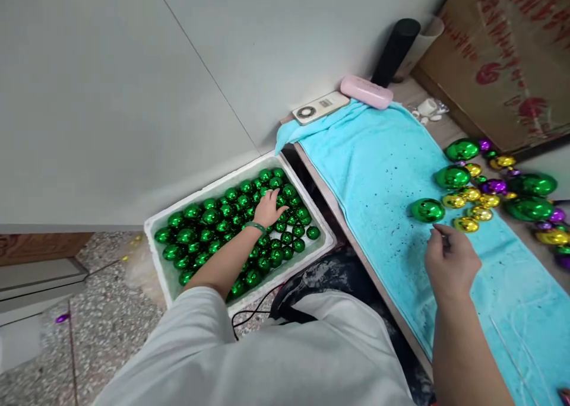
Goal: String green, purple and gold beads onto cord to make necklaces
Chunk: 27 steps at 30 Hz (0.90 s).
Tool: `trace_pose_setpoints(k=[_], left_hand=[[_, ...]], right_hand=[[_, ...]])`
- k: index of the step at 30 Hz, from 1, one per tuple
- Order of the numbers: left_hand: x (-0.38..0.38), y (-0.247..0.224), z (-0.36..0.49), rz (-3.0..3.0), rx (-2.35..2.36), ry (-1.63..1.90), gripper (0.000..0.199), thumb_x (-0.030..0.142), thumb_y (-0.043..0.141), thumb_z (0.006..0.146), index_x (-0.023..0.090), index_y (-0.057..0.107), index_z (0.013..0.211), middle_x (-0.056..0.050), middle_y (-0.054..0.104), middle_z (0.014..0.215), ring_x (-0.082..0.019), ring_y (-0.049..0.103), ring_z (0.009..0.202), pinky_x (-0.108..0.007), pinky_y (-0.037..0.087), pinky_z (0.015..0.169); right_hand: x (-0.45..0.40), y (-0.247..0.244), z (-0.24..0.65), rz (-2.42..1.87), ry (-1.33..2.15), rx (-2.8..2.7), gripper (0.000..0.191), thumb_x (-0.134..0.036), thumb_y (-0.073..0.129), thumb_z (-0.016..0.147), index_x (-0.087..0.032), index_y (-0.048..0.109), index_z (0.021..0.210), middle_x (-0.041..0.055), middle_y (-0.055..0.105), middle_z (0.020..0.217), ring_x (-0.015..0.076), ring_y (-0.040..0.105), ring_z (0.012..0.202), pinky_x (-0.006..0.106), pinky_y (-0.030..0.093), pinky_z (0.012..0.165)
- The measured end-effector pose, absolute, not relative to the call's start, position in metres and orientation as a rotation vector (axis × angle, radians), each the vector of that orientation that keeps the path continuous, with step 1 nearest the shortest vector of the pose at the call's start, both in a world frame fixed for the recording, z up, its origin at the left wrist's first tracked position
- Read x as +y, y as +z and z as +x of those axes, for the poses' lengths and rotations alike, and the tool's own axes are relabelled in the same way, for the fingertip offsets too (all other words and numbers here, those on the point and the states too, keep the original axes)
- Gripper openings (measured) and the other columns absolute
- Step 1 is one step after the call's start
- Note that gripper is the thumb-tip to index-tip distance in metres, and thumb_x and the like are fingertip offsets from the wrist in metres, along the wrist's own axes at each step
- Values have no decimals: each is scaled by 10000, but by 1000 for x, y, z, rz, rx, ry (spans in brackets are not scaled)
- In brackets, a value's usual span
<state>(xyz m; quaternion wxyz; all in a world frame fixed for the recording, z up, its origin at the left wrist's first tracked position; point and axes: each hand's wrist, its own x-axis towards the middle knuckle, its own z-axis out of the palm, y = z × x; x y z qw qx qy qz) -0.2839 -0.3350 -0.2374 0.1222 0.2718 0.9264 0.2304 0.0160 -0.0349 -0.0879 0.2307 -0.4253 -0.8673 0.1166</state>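
A white foam box (240, 183) full of shiny green balls (211, 216) stands at the left of the table. My left hand (268, 208), a green bangle (255, 227) at its wrist, is over the balls near the box's back right, fingers spread. Over the turquoise towel (378, 156), my right hand (452, 260) has its fingers curled together; what is between them is too small to make out. Just beyond its fingertips lies a large green ball (428, 210), beside gold balls (466, 224) and purple balls (494, 186).
At the table's back are a white box with a round dial (320, 107), a pink case (366, 92) and a black cylinder (396, 51). A large cardboard box (499, 67) stands at the back right. Small dark specks dot the towel.
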Motion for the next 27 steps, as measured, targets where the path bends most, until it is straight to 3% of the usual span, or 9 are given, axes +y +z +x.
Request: trace_pose_setpoints(k=[4, 10, 14, 20, 27], left_hand=[[-306, -257, -288, 854, 2643, 460, 820, 549, 611, 826, 157, 313, 1482, -207, 398, 1438, -361, 487, 1241, -444, 423, 1015], [-294, -273, -295, 799, 2634, 536, 721, 478, 546, 890, 86, 316, 1450, -222, 443, 1404, -317, 478, 1286, -375, 453, 1007], [-303, -266, -289, 799, 2666, 670, 678, 443, 529, 901, 63, 319, 1421, -247, 446, 1383, -315, 466, 1297, -414, 437, 1039], [-297, -197, -286, 1276, 2831, 1368, 731, 451, 695, 783, 112, 399, 1359, -194, 547, 1229, -321, 539, 1185, -478, 419, 1041], [-199, -87, -250, 2130, 2222, 1454, 726, 420, 715, 791, 234, 352, 1391, -130, 590, 1170, -278, 588, 1079, -426, 502, 921]], right_hand=[[-45, -82, 12, -1084, 269, -2406, 350, -365, 465, 888, -131, 691, 1019, 144, 686, 902, 225, 627, 703, 373, 508, 697], [-48, -86, 18, -1111, 276, -2401, 328, -360, 484, 887, -140, 685, 1025, 128, 694, 916, 198, 611, 658, 345, 504, 644], [-52, -88, 21, -1096, 271, -2397, 290, -337, 477, 899, -147, 671, 1000, 117, 702, 907, 202, 635, 705, 345, 527, 689], [-47, -88, 27, -1072, 302, -2355, 219, -277, 454, 919, -184, 645, 971, 92, 704, 912, 204, 661, 802, 333, 541, 726], [-45, -85, 33, -1052, 328, -2302, 186, -244, 473, 922, -188, 639, 983, 84, 705, 911, 204, 672, 817, 330, 543, 747]])
